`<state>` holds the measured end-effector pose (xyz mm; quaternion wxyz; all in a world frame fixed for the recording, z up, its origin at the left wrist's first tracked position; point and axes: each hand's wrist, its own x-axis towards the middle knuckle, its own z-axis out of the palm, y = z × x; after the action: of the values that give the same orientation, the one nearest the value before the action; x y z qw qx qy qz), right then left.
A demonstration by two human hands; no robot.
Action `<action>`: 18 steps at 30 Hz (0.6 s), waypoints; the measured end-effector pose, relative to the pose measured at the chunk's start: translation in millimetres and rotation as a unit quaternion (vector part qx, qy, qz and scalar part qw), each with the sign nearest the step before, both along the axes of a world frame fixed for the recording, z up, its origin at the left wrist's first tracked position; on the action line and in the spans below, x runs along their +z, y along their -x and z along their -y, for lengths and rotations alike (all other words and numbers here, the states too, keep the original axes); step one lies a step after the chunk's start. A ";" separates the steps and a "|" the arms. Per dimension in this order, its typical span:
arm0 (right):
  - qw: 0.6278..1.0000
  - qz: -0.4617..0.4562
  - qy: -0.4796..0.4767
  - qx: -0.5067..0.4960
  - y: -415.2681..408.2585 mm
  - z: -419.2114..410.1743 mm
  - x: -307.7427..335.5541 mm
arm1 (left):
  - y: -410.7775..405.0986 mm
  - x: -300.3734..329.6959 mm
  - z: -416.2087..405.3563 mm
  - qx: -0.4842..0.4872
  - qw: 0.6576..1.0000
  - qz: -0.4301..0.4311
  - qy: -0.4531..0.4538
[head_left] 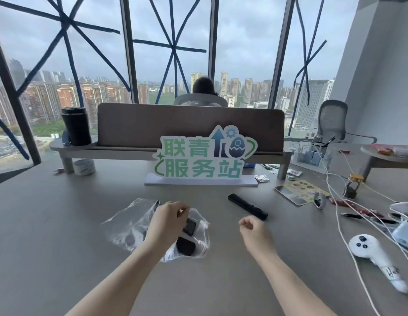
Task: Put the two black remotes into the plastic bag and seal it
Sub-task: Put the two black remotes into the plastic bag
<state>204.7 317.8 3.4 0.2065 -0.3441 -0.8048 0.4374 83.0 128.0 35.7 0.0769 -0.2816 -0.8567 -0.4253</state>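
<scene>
A clear plastic bag (130,222) lies crumpled on the grey table in front of me. One black remote (186,244) lies in or on the bag, partly under my left hand (167,221), whose fingers pinch the bag and the remote's upper end. The second black remote (247,206) lies bare on the table to the right, slanted. My right hand (255,231) hovers just below that remote's near end, fingers loosely curled and holding nothing.
A white stand sign (205,159) with green characters stands behind the bag. At the right lie a white controller (369,252), white cables (342,226), a pen, a card and a small jar (354,185). A tape roll (84,167) and black tumbler (76,125) are at back left.
</scene>
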 end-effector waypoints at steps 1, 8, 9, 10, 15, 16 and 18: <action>0.999 0.018 -0.022 -0.038 -3.0 -16.9 -1.2 | 0.2 -3.0 2.3 -0.001 1.000 0.009 0.006; 0.979 0.173 -0.102 -0.041 31.6 -91.8 -9.9 | -3.5 -18.1 11.6 0.001 0.997 0.030 0.072; 0.976 0.183 -0.105 -0.045 38.0 -95.5 -13.0 | -2.9 -20.1 13.5 -0.001 0.997 0.034 0.068; 0.974 0.190 -0.116 -0.051 42.7 -96.7 -15.2 | -2.2 -21.6 15.2 -0.004 0.997 0.036 0.066; 0.963 0.193 -0.178 -0.055 51.5 -92.0 -27.4 | 0.3 -24.7 17.0 0.000 0.997 0.036 0.074; 0.973 0.181 -0.142 -0.035 50.2 -88.2 -26.6 | 0.3 -24.1 15.9 0.000 0.996 0.039 0.075; 0.995 0.094 0.016 -0.010 41.2 -76.1 -16.6 | 0.3 -22.1 12.8 -0.002 0.996 0.048 0.079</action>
<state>163.6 393.9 -13.2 0.1288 -0.3946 -0.8103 0.4137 82.7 115.3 13.5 0.0124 -0.2680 -0.8896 -0.3695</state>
